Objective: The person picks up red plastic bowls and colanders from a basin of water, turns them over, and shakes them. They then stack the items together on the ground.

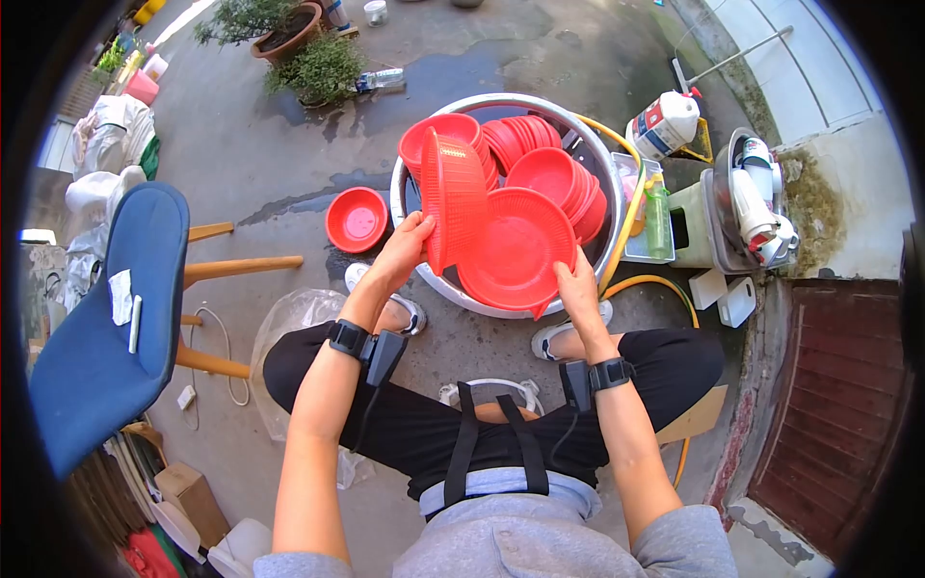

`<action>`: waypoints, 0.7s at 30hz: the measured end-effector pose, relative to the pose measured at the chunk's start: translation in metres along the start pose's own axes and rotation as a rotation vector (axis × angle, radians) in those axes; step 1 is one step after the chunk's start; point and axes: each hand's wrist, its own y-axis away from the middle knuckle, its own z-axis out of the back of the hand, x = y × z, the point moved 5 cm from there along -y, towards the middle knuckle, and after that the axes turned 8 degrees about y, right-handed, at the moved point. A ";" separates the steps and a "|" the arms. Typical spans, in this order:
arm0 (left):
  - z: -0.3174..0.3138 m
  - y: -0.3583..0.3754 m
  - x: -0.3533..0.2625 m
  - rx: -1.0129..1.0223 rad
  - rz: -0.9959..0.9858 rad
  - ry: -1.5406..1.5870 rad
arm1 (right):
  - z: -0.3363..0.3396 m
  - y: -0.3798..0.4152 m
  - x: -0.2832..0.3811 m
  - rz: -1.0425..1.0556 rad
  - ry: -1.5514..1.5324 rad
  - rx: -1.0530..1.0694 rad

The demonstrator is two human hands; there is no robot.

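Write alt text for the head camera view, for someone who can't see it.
Seen from above, a seated person's left hand holds a red mesh basket on edge while the right hand grips another red basket, over a metal basin stacked with more red baskets. A lone red basket lies on wet concrete beside a blue chair.

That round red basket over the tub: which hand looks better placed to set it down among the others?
Probably the right hand: it grips the round basket's lower rim, over the metal tub. The left hand holds another basket on edge.
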 end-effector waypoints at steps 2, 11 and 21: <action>0.011 -0.009 0.010 -0.062 -0.015 0.014 | 0.006 -0.005 0.000 0.024 0.082 -0.028; 0.089 -0.047 0.088 -0.348 0.126 -0.205 | 0.081 -0.063 0.034 0.129 0.195 -0.188; 0.073 -0.091 0.202 -0.424 0.158 -0.326 | 0.071 -0.080 0.063 0.142 0.212 -0.030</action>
